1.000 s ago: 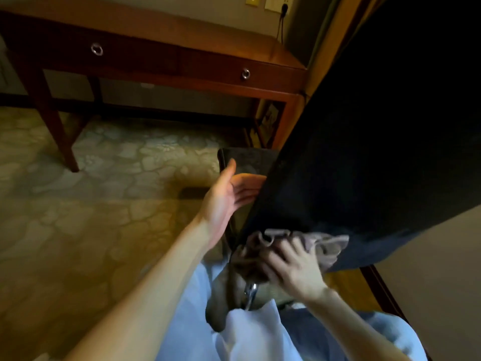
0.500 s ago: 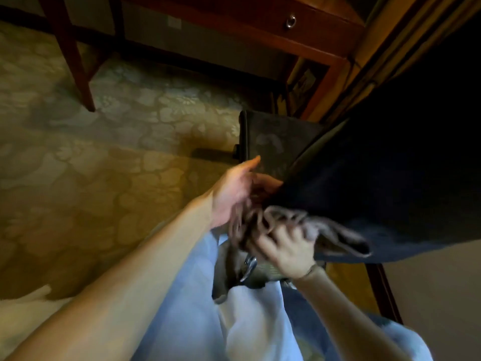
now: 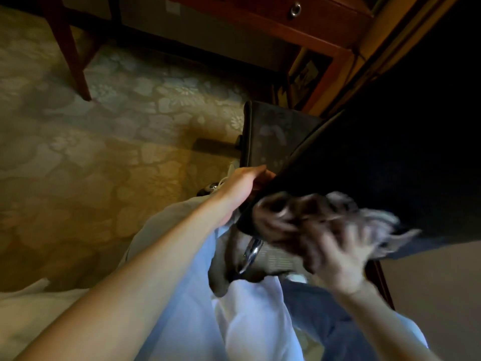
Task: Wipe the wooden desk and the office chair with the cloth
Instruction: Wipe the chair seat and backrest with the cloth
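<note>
Moved: the right hand (image 3: 341,259) and the cloth (image 3: 307,220) have swept rightward along the chair's lower edge; the left hand (image 3: 244,183) has stayed put.
Wooden desk (image 3: 234,6): far side of the carpet (image 3: 104,157).
Drawer (image 3: 312,19): closed, so its contents are hidden.
Left hand: grasps the office chair (image 3: 390,139) by its back edge, fingers tucked behind.
Cloth: grey, bunched against the chair's bottom edge.
Right hand: on the cloth, too blurred to tell whether it is clenched.

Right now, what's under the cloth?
The dark edge of the office chair, with the right hand holding the cloth against it. The surface directly beneath is covered.
</note>
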`<action>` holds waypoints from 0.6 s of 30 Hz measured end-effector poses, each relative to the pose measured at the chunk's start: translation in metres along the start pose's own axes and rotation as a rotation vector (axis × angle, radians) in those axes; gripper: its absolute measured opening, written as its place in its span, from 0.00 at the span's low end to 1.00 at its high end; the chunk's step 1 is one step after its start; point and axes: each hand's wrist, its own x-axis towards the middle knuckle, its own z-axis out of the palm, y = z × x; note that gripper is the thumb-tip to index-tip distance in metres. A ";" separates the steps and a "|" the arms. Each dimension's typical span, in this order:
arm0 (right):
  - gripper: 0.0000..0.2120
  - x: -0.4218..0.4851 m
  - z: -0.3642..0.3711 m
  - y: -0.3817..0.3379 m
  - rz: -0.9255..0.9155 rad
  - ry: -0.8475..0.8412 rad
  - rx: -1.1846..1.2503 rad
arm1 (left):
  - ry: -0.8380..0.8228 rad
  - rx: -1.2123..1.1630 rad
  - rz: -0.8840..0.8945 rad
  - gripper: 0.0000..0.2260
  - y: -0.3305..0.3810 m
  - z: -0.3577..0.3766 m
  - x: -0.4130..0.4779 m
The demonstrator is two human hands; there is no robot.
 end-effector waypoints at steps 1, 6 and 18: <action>0.09 0.020 -0.017 0.008 0.045 0.103 -0.018 | 0.010 0.011 -0.018 0.22 0.000 -0.001 0.002; 0.07 0.049 -0.009 0.010 0.138 0.284 -0.130 | 0.066 -0.035 -0.018 0.21 0.006 -0.003 0.001; 0.19 -0.095 0.183 -0.039 -0.600 -0.587 0.043 | 0.099 -0.218 0.003 0.26 0.002 -0.020 0.023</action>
